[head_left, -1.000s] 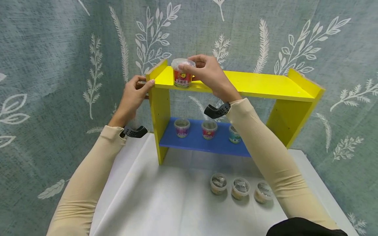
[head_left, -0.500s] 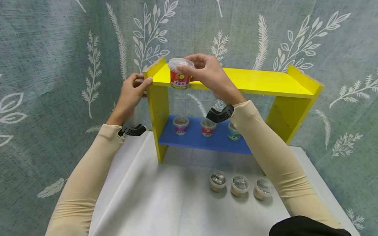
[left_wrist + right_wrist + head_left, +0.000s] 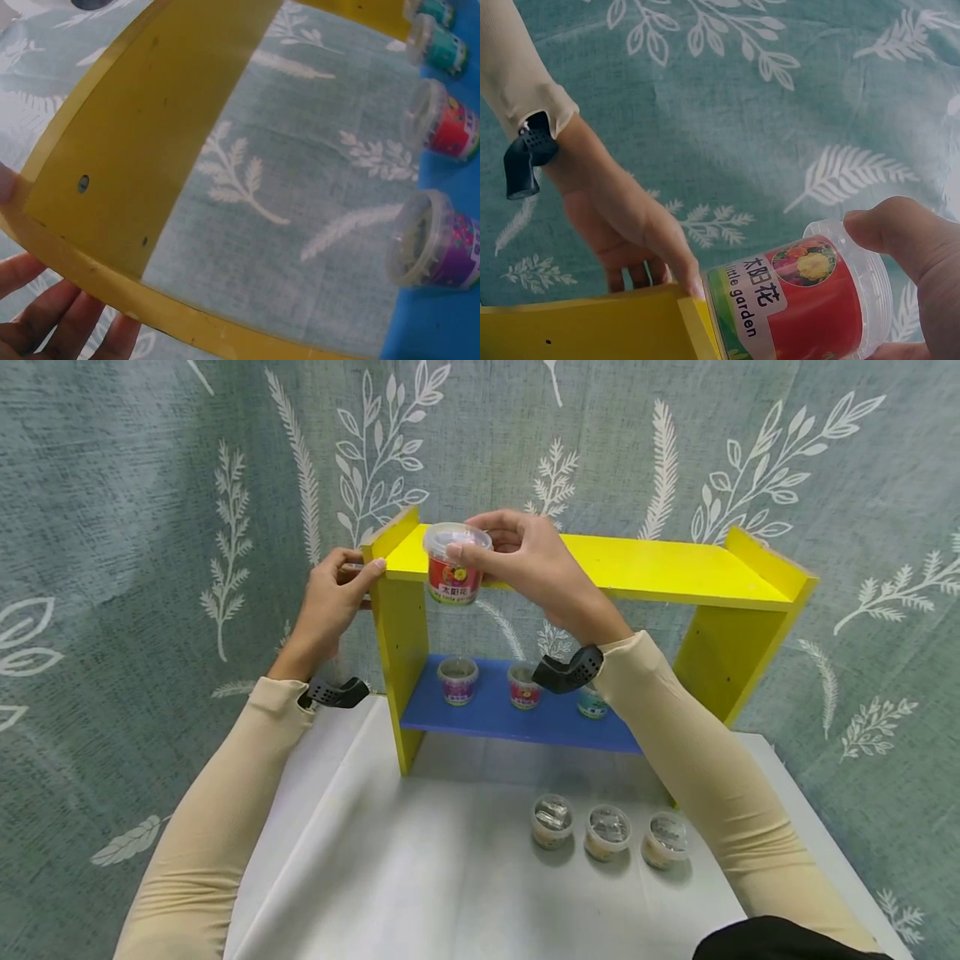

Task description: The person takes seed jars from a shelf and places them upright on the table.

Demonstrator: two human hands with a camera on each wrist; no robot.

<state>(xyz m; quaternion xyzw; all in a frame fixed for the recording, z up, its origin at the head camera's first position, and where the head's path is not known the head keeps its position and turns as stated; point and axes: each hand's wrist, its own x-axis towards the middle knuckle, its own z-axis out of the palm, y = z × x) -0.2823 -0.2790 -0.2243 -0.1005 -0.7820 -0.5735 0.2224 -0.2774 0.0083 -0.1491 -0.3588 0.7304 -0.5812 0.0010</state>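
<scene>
My right hand (image 3: pixel 543 568) holds a clear-lidded plastic cup (image 3: pixel 453 581) with a red flower label, thumb and fingers at its lid. In the head view the cup overlaps the front edge of the yellow top board at its left end. The right wrist view shows the cup (image 3: pixel 795 296) tipped sideways in frame, "little garden" printed on it. My left hand (image 3: pixel 330 610) grips the upper left corner of the yellow shelf unit (image 3: pixel 637 568), thumb in front. In the left wrist view, fingers (image 3: pixel 75 319) lie along the side panel's edge.
On the blue middle board (image 3: pixel 480 727) stand a purple-labelled cup (image 3: pixel 458 685), a red-labelled cup (image 3: pixel 524 689) and a teal-labelled cup (image 3: pixel 592 703). Several lidded cups, one a clear cup (image 3: pixel 552 822), sit on the white table (image 3: pixel 420 868). Patterned cloth (image 3: pixel 150 568) hangs behind.
My right hand has brought the cup slightly left and down, from over the top board to in front of its edge. The left hand keeps its grip on the shelf unit.
</scene>
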